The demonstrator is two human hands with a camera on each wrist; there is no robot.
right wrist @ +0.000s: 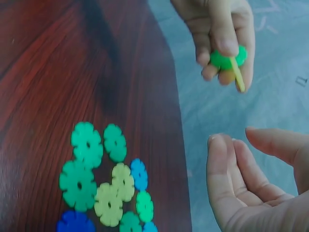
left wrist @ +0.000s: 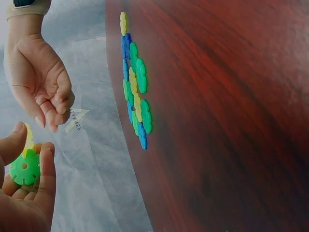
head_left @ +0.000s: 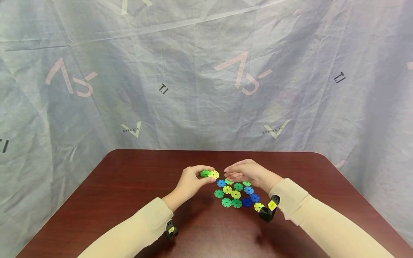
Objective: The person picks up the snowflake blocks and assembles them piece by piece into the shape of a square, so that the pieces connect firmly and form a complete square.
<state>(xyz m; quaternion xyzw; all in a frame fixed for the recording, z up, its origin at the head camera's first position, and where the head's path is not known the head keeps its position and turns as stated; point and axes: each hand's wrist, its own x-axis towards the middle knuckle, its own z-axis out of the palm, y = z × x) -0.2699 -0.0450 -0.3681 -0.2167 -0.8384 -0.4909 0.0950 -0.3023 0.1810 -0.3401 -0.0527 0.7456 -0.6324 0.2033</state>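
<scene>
My left hand (head_left: 189,182) pinches a green notched disc (left wrist: 25,170) and a yellow notched disc (head_left: 214,174) between thumb and fingers. The two discs are slotted into each other at an angle, raised above the table. Close by on the right, my right hand (head_left: 255,173) hovers over the far side of the loose discs. Its fingers are loosely bent, thumb apart from the fingertips in the right wrist view, and nothing lies between them.
Several flat notched discs lie grouped on the dark red wooden table (head_left: 129,186), among them green (right wrist: 79,186), yellow (right wrist: 108,205) and blue (head_left: 248,190) ones. A grey printed cloth (head_left: 193,71) hangs behind the table's far edge. Each wrist wears a small black camera (head_left: 267,214).
</scene>
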